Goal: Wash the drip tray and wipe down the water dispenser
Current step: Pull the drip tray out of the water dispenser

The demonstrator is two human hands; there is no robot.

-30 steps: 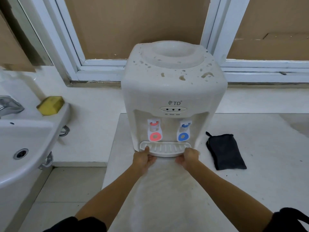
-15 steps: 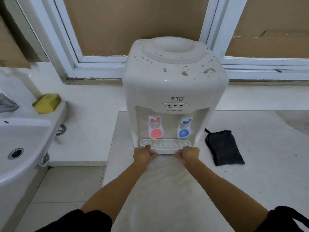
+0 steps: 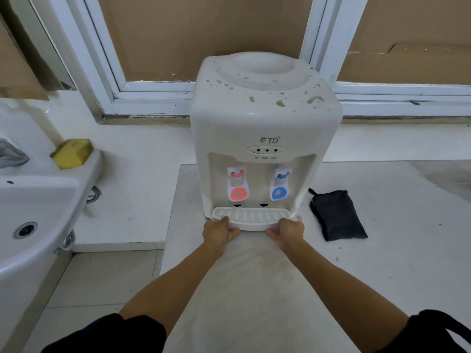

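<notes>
Head view, item one: water dispenser (image 3: 265,128), cream body spotted with brown marks on top, standing on a pale counter (image 3: 382,276), with the drip tray (image 3: 251,217) drawn partly out of its base slot and clasped at both ends, left hand (image 3: 219,231) and right hand (image 3: 289,231) each curled round a front corner. Handling advice (a judgement only): draw it straight and level with even pull, lest any water inside tip out. Lesser items: sink (image 3: 38,212) to the left, yellow sponge (image 3: 72,152) on its rim, black pouch (image 3: 337,215) right of the dispenser; nothing blocks the way.
</notes>
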